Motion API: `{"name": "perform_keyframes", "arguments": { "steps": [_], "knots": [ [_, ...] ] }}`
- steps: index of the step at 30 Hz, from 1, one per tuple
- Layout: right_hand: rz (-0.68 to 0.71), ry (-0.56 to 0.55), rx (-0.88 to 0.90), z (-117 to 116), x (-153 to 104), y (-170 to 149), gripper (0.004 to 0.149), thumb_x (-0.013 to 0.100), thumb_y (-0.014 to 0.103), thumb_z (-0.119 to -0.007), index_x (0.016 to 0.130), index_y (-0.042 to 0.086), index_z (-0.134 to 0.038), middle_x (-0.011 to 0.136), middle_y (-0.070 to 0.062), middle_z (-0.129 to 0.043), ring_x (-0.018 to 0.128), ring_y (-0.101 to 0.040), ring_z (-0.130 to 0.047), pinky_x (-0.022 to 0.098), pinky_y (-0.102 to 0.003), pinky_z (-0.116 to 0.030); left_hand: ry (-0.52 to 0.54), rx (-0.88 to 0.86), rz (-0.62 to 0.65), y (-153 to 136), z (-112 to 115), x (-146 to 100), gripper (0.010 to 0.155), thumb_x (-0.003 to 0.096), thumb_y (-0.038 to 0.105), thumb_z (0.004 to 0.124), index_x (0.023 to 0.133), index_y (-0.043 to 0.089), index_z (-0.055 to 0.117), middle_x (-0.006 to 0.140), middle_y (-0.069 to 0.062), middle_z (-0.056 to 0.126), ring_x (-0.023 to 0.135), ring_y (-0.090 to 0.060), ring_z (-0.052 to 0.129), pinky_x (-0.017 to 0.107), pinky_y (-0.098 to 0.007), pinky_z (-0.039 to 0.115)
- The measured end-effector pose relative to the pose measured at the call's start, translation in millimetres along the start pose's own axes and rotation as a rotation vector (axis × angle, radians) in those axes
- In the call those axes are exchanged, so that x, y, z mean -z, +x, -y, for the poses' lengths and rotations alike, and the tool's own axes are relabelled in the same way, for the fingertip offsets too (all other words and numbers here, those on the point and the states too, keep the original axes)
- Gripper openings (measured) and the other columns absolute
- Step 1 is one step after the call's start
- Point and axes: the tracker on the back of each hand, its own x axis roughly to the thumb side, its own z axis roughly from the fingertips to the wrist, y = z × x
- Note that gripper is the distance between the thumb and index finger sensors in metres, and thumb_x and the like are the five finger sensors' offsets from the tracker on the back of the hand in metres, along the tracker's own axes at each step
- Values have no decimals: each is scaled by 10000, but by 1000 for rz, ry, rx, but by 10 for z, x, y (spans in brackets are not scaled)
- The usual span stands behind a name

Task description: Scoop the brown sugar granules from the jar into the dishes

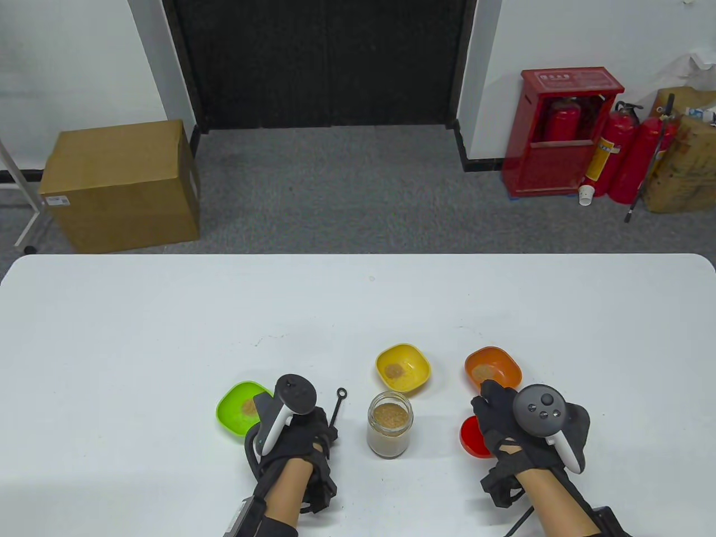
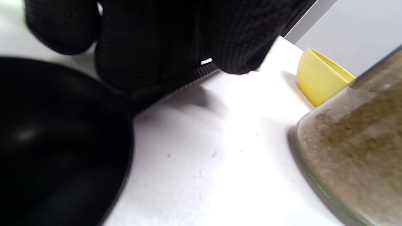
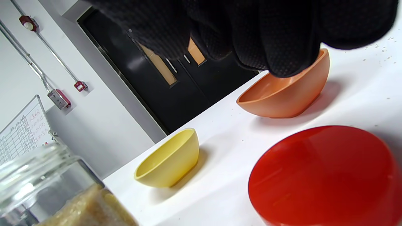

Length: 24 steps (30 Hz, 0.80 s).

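Your left hand [image 1: 296, 433] grasps the thin black scoop [image 1: 336, 411], fingers curled round its handle, left of the open glass jar of brown sugar [image 1: 390, 423]. Your right hand [image 1: 517, 428] hangs loosely over the round red lid [image 1: 472, 439], fingertips [image 3: 282, 47] just beside the orange plastic dish [image 1: 492, 366]

Left hand [image 1: 296, 430] low, fingers curled; right hand [image 1: 514, 425] palm-down, forward.

You can't read any text here. Fire cabinet [image 1: 565, 131] sign and whiteboard [image 3: 23, 133] table above jar [image 3: 47, 188]: too blurry.
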Motion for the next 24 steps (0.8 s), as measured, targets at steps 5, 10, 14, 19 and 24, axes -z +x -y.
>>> {"name": "perform_keyframes", "arguments": {
  "steps": [5, 10, 14, 19, 24],
  "knots": [
    [28, -40, 28, 89, -16, 17, 518, 537, 291, -822, 953, -8, -750, 891, -334, -816, 623, -507, -856, 373, -673, -754, 37, 21, 48, 62, -59, -97, 581, 513, 364, 907, 1009, 111, 744, 904, -111, 932, 685, -318, 1031, 525, -604, 807],
    [107, -32, 43, 81, -33, 78, 507, 520, 277, -853, 942, 8, -772, 896, -319, -826, 641, -505, -856, 397, -686, -748, 151, 110, 155, 141, -127, -269, 589, 515, 381, 891, 1015, 114, 731, 918, -117, 922, 703, -333, 1023, 551, -609, 786],
    [195, 17, -60, -41, -37, 126, 509, 513, 282, -869, 940, 20, -779, 919, -314, -813, 667, -511, -843, 419, -693, -738, 263, 166, 257, 143, -124, -404, 616, 513, 429, 865, 1027, 127, 708, 943, -110, 902, 733, -331, 1010, 577, -609, 773],
    [211, 165, -195, -251, -20, 125, 512, 514, 298, -877, 944, 35, -787, 982, -324, -762, 744, -538, -801, 453, -715, -715, 280, 116, 357, 60, -100, -460, 641, 512, 464, 840, 1043, 142, 680, 986, -108, 864, 790, -340, 981, 603, -631, 744],
    [134, 312, -296, -430, -7, 107, 588, 523, 339, -877, 1025, 79, -714, 1082, -331, -648, 870, -596, -681, 511, -800, -617, 251, 44, 356, -51, -109, -456, 678, 510, 492, 837, 1066, 158, 642, 1034, -111, 818, 853, -359, 943, 623, -660, 718]
  ]
}}
